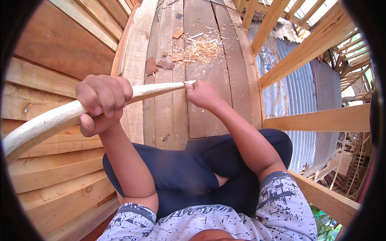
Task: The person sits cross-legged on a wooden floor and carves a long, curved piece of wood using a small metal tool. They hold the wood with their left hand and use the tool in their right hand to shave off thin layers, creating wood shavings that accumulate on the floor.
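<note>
A long, curved, peeled wooden pole (pixel 48 122) runs from the left rim toward the middle, thick at the left and tapering to a pale, slim end. My left hand (pixel 104 98) is wrapped around its thicker part, fingers over the top and thumb below. At the thin end, my right hand (pixel 204 94) is closed, with thumb and fingers against the tip. A small dark spot shows beside that thumb; whether it belongs to a blade or to the wood, I cannot tell. My crossed legs (pixel 181 168) in dark trousers lie below the pole.
Wood shavings (pixel 201 50) and reddish-brown chips (pixel 151 66) lie on the plank floor (pixel 205 120) ahead. A board wall (pixel 52 168) rises close on the left. Along the right stands an open timber railing (pixel 317 117), with corrugated metal sheets (pixel 297 92) beyond it.
</note>
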`<state>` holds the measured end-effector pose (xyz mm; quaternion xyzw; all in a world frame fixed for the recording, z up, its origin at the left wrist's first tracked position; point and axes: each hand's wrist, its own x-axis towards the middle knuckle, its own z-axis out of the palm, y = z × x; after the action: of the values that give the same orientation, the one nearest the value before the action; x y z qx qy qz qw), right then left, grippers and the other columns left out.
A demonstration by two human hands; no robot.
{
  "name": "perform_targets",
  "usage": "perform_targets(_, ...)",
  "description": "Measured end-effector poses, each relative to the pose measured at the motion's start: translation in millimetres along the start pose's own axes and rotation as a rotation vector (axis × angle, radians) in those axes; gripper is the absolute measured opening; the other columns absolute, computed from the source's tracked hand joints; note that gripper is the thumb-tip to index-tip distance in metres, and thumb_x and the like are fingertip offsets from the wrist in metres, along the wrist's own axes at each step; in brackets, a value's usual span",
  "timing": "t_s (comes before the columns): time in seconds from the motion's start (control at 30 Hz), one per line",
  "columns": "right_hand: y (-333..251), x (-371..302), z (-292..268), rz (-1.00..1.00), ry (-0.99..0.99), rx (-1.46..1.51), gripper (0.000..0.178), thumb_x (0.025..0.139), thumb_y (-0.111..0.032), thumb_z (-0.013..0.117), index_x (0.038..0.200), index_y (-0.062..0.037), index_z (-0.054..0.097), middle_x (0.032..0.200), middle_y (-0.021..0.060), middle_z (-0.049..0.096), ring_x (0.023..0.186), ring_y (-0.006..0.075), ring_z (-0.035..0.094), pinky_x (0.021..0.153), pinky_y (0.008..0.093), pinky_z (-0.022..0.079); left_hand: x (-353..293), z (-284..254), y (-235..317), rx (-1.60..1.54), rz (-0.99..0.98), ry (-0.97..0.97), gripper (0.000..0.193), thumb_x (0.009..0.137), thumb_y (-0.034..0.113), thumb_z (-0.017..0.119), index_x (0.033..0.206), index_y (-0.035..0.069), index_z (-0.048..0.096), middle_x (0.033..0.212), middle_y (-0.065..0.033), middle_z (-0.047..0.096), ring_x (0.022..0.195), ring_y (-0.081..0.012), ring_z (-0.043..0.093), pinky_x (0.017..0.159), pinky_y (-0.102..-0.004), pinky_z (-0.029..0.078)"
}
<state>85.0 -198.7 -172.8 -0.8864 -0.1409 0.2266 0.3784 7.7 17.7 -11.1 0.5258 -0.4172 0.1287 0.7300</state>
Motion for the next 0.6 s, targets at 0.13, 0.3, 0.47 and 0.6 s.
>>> perform_targets(0.13, -51, -31, -21, -0.065, -0.112, 0.107, 0.049, 0.101, -0.035, 0.047, 0.085, 0.0055, 0.069, 0.076, 0.0281, 0.066, 0.075, 0.0427, 0.067, 0.071, 0.0525, 0.049, -7, -5, 5, 0.004, 0.015, 0.026, 0.031, 0.091, 0.037, 0.066, 0.077, 0.018, 0.047, 0.061, 0.0056, 0.049, 0.049, -0.0099, 0.042, 0.051, -0.0268, 0.037)
perform_targets(0.3, 15, 9, -11, 0.08, -0.073, -0.022, 0.05, 0.101, -0.035, 0.046, 0.093, 0.0092, 0.069, 0.089, 0.0299, 0.069, 0.089, 0.0443, 0.068, 0.081, 0.0492, 0.053, -7, -6, 3, 0.012, 0.047, 0.096, 0.031, 0.091, 0.037, 0.064, 0.076, 0.017, 0.045, 0.059, 0.0042, 0.048, 0.046, -0.0112, 0.04, 0.049, -0.028, 0.035)
perform_targets(0.47, -70, -48, -17, -0.188, -0.021, 0.125, 0.048, 0.1, -0.035, 0.048, 0.083, 0.0053, 0.068, 0.076, 0.0269, 0.067, 0.074, 0.0415, 0.067, 0.071, 0.0513, 0.048, -9, -7, 9, 0.032, 0.031, 0.101, 0.03, 0.09, 0.036, 0.066, 0.075, 0.019, 0.046, 0.06, 0.0059, 0.048, 0.048, -0.0095, 0.041, 0.051, -0.0266, 0.036)
perform_targets(0.6, 22, -2, 7, 0.088, 0.104, -0.017, 0.048, 0.101, -0.033, 0.047, 0.085, 0.0079, 0.067, 0.075, 0.0296, 0.065, 0.075, 0.0432, 0.065, 0.072, 0.0517, 0.048, -5, -8, 2, -0.043, 0.021, 0.046, 0.031, 0.089, 0.035, 0.068, 0.073, 0.02, 0.047, 0.059, 0.0067, 0.049, 0.049, -0.0086, 0.042, 0.052, -0.0258, 0.038)
